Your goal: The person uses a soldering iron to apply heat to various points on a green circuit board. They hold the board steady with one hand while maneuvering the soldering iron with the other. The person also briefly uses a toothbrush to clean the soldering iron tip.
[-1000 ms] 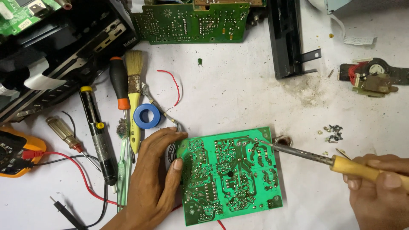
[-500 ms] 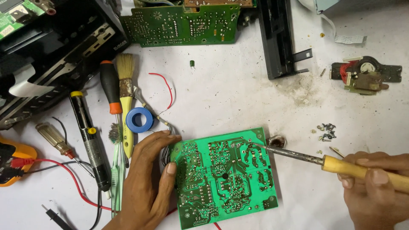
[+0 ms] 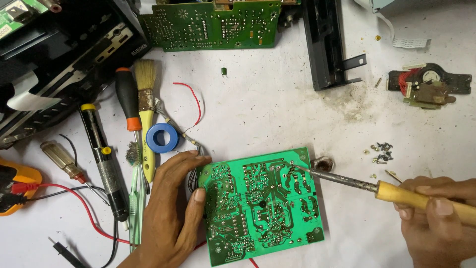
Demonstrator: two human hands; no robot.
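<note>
A green circuit board (image 3: 263, 203) lies solder side up on the white table. My left hand (image 3: 171, 213) grips its left edge, thumb on the board's face. My right hand (image 3: 436, 218) holds a soldering iron (image 3: 396, 193) by its yellow wooden handle. The iron's metal tip touches the board near its upper right corner. A small dark round pot (image 3: 322, 164) sits just beyond that corner.
To the left lie a blue tape roll (image 3: 162, 138), a brush (image 3: 146, 109), an orange-black screwdriver (image 3: 128, 104), a desoldering pump (image 3: 105, 164) and a yellow multimeter (image 3: 15, 191) with red lead. Another green board (image 3: 213, 25), black casing (image 3: 54, 59), a black bracket (image 3: 327, 44), a motor part (image 3: 426, 87) and loose screws (image 3: 381, 151).
The view has shifted slightly; the iron's tip has moved a little left along the board's upper right area. My left hand still holds the board.
</note>
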